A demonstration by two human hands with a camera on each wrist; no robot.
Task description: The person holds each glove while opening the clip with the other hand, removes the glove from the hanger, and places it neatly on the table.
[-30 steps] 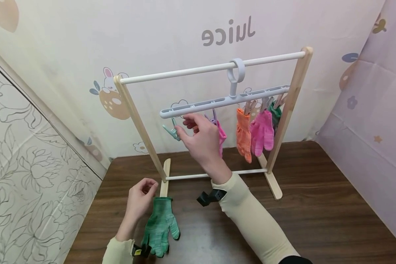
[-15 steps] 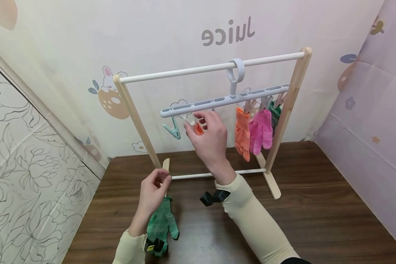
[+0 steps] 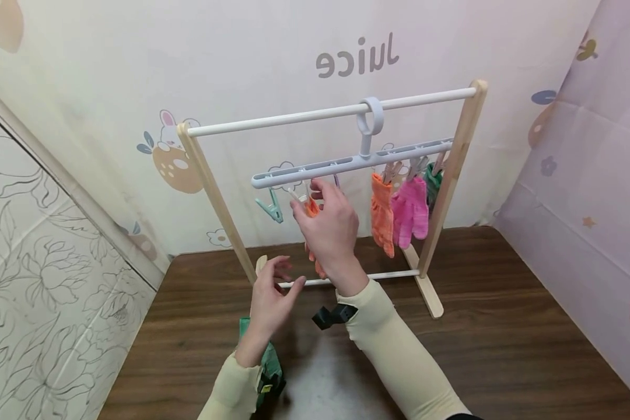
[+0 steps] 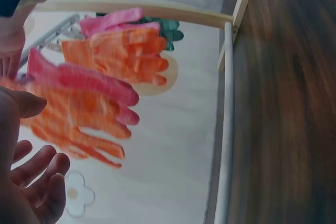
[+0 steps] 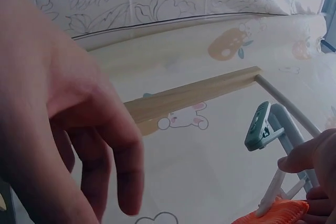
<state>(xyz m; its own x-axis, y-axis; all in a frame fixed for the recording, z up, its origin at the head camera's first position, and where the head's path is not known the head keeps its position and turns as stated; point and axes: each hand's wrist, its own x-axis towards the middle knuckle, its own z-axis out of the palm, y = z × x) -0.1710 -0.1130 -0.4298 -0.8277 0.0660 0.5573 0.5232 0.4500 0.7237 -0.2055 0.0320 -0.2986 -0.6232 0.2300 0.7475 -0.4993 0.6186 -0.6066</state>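
Note:
My right hand [image 3: 332, 224] is at the hanger [image 3: 320, 169], its curled fingers and thumb around a white clothespin [image 3: 300, 197]. In the right wrist view the thumb tip meets one lever of that clothespin. An orange glove [image 4: 100, 116] hangs from it, partly hidden behind the right hand in the head view. Lower and to the left, my left hand [image 3: 272, 297] is held up with fingers spread and nothing in them. The left wrist view shows its thumb overlapping the glove's upper part. Beneath the left forearm lies a green glove [image 3: 273, 364] on the table.
A mint clothespin [image 3: 270, 209] hangs bare at the hanger's left end. Further right hang another orange glove [image 3: 382, 216], a pink glove [image 3: 411, 213] and a green glove [image 3: 433, 184]. The rack's wooden posts [image 3: 215, 201] and lower rail [image 3: 394, 274] frame the space.
My left hand has moved right and up from the rack's left foot, its fingers spreading. The right hand has shifted slightly right, and the orange glove under the white clothespin has come into view.

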